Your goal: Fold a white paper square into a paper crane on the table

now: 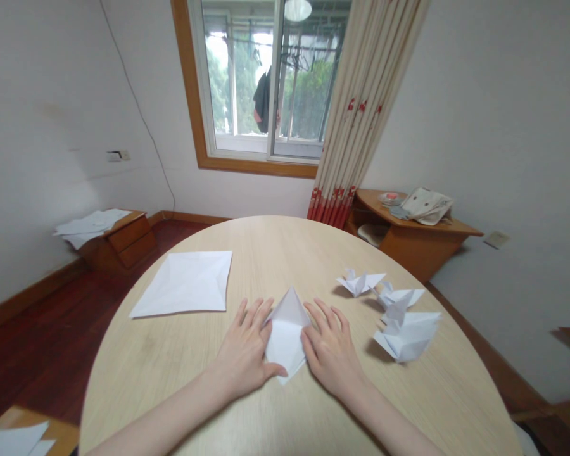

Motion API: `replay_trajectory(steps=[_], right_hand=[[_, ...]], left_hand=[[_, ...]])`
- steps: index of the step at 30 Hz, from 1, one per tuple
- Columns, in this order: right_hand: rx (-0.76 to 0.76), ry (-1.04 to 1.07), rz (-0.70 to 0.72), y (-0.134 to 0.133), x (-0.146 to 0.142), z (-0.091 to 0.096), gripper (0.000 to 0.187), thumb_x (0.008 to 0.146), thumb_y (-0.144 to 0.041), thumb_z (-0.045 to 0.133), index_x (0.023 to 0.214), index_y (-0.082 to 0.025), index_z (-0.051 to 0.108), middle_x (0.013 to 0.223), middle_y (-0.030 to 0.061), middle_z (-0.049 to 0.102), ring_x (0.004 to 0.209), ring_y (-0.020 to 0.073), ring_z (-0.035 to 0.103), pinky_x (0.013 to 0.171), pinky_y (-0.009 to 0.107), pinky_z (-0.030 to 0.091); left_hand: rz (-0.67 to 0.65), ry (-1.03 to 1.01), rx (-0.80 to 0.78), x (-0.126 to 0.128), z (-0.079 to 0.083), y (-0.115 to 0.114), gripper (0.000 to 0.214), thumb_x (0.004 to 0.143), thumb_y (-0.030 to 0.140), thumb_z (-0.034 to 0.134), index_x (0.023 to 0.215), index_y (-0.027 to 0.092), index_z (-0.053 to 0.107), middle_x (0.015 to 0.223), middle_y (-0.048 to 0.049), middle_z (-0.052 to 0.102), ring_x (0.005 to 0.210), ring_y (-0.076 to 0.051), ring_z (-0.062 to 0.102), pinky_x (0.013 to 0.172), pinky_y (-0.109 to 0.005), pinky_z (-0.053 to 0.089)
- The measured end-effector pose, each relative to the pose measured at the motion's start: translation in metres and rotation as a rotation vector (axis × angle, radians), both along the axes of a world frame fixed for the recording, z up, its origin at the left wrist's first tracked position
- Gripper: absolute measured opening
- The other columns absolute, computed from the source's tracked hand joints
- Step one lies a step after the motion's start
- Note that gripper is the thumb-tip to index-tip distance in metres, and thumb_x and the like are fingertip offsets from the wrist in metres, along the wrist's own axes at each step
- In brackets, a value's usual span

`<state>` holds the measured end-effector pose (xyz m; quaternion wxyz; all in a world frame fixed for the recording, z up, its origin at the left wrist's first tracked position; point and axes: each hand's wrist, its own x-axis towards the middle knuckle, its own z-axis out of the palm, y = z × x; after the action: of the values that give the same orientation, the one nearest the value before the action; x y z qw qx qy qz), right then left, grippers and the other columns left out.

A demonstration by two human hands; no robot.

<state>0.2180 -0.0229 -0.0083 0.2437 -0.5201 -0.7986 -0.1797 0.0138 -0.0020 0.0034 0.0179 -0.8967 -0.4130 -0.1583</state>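
Note:
A folded white paper piece (285,335), kite-shaped with a point towards the window, lies on the round wooden table (285,253) in front of me. My left hand (246,348) lies flat on its left edge, fingers stretched out, thumb pressing on the lower part. My right hand (330,347) lies flat on its right edge, fingers spread. Both hands press the paper down against the table.
A stack of flat white square sheets (184,284) lies to the left. Three finished folded paper figures (406,329) sit at the right. A low wooden cabinet (121,237) with papers stands left, a corner shelf (408,234) with a bag right.

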Motion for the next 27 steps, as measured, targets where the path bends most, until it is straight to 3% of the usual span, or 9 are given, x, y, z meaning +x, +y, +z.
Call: replay_trajectory(steps=[7, 12, 15, 20, 27], right_hand=[[0.005, 0.068, 0.128, 0.005, 0.011, 0.001, 0.023, 0.092, -0.021, 0.047, 0.079, -0.021, 0.065, 0.131, 0.0088, 0.058, 0.129, 0.0264, 0.040, 0.105, 0.048, 0.026], [-0.005, 0.082, 0.151, 0.003, 0.010, 0.004, 0.022, 0.092, -0.020, 0.048, 0.078, -0.021, 0.064, 0.133, 0.0088, 0.057, 0.130, 0.0266, 0.039, 0.105, 0.047, 0.029], [0.021, 0.107, 0.157, 0.001, 0.009, 0.007, 0.021, 0.092, -0.021, 0.046, 0.082, -0.021, 0.064, 0.140, 0.0093, 0.051, 0.132, 0.0283, 0.036, 0.104, 0.049, 0.028], [0.084, 0.065, 0.263, 0.002, 0.014, 0.011, 0.028, 0.088, -0.013, 0.046, 0.111, -0.020, 0.062, 0.143, 0.0110, 0.048, 0.135, 0.0274, 0.033, 0.105, 0.048, 0.026], [0.076, -0.016, 0.450, 0.004, 0.019, 0.012, 0.027, 0.086, -0.007, 0.045, 0.101, -0.021, 0.063, 0.129, 0.0059, 0.063, 0.130, 0.0197, 0.042, 0.110, 0.044, 0.016]], left_hand=[[0.080, -0.047, -0.008, 0.005, -0.016, -0.002, 0.071, 0.076, 0.067, 0.061, 0.119, 0.010, 0.057, 0.147, -0.0241, 0.036, 0.138, -0.039, 0.029, 0.111, -0.061, 0.023], [0.117, -0.120, -0.023, 0.008, -0.023, -0.004, 0.067, 0.074, 0.058, 0.069, 0.121, 0.012, 0.054, 0.149, -0.0243, 0.032, 0.140, -0.040, 0.023, 0.111, -0.064, 0.021], [0.124, -0.112, -0.051, 0.007, -0.021, -0.003, 0.066, 0.073, 0.052, 0.073, 0.122, 0.013, 0.055, 0.151, -0.0232, 0.029, 0.141, -0.040, 0.022, 0.110, -0.064, 0.021], [0.091, -0.086, -0.106, 0.003, -0.016, 0.001, 0.060, 0.073, 0.048, 0.074, 0.123, 0.018, 0.057, 0.153, -0.0206, 0.023, 0.142, -0.041, 0.018, 0.110, -0.066, 0.017], [-0.048, -0.047, -0.198, -0.010, -0.005, 0.013, 0.057, 0.076, 0.046, 0.073, 0.127, 0.026, 0.056, 0.157, -0.0155, 0.016, 0.143, -0.041, 0.011, 0.109, -0.068, 0.008]])
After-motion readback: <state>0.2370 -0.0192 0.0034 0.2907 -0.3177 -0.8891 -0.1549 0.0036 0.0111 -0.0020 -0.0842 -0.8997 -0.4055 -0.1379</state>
